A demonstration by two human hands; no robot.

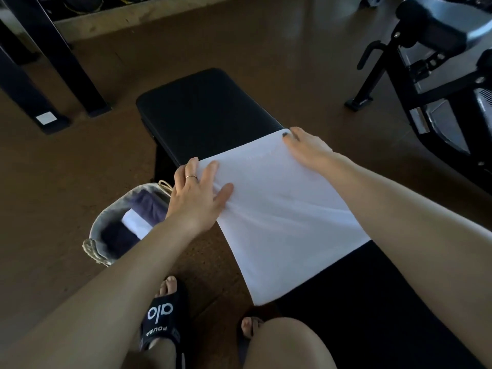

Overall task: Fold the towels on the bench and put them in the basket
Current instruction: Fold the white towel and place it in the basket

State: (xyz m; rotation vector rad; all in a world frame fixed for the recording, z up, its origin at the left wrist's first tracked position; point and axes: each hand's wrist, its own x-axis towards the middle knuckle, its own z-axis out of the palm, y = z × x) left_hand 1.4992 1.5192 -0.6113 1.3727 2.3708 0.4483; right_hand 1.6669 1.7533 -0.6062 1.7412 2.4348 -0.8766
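Partly, the basket [106, 222] is being hidden behind the left forearm. A white towel [282, 209] is being spread across the black bench [202, 110], pressed flat under the splayed left hand [198, 194] and held at its far corner under the flattened right hand [306, 147].

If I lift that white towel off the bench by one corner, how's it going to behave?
The white towel will probably go limp and droop: it already wrinkles beside the left hand and hangs over the bench edge. It looks thin, so likely light. It may slide on the bench's smooth padding.
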